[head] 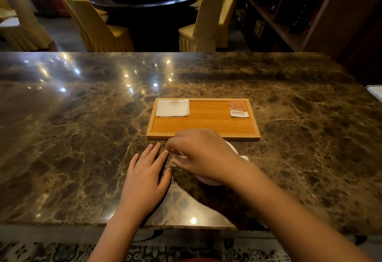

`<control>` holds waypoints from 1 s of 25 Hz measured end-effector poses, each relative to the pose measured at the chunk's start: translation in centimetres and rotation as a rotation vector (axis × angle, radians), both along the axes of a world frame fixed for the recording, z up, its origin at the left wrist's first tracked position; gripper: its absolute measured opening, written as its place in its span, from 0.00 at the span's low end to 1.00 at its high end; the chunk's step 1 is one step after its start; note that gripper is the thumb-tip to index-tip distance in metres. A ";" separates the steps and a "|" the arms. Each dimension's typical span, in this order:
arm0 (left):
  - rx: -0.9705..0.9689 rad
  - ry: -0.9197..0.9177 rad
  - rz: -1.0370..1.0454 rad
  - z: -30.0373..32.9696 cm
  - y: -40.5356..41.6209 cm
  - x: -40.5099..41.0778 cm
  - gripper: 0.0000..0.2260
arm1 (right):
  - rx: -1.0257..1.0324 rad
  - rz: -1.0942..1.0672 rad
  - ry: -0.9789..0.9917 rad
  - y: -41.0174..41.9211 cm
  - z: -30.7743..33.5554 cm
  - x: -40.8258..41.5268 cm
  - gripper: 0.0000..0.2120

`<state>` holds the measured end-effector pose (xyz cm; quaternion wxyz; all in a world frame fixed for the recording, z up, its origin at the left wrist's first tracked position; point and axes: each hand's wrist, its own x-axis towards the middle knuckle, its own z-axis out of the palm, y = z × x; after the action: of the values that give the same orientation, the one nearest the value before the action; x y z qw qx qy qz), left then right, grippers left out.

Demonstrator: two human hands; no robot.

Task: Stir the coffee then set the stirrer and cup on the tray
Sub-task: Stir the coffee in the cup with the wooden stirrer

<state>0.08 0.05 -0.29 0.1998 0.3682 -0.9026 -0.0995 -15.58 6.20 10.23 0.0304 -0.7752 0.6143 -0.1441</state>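
A white cup [208,181] stands on the marble table just in front of the wooden tray [239,137]. My right hand [204,156] hovers over it and hides most of it. The thumb and fingers of that hand are pinched together on a thin pale stirrer [177,153], of which only a sliver shows. My left hand [145,177] lies flat on the table to the left of the cup, fingers spread, holding nothing. The coffee itself is hidden.
On the tray lie a folded white napkin [172,107] at the far left and an orange sachet [238,108] at the far right. The marble table [82,127] ends close to my body. Yellow chairs and a round dark table stand beyond.
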 end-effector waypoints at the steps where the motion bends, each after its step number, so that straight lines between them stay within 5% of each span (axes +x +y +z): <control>1: -0.002 -0.004 0.002 0.0 0.0 0.0 0.24 | -0.004 0.001 -0.031 -0.1 -0.2 0.0 0.08; 15: 0.009 -0.011 0.003 0.0 -0.1 0.0 0.25 | -0.202 -0.459 -0.753 6.5 0.5 -7.9 0.04; 21: 0.003 -0.008 0.002 0.0 -0.1 0.0 0.24 | -0.152 -0.486 -1.062 9.0 -0.8 -7.2 0.07; 25: 0.006 -0.011 0.000 -0.1 -0.1 0.0 0.24 | -0.299 -0.485 -1.213 8.1 -2.6 -5.1 0.04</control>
<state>0.12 -0.08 -0.35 0.1937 0.3693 -0.9033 -0.1004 -20.65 14.34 7.65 0.2294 -0.3928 0.6183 -0.6409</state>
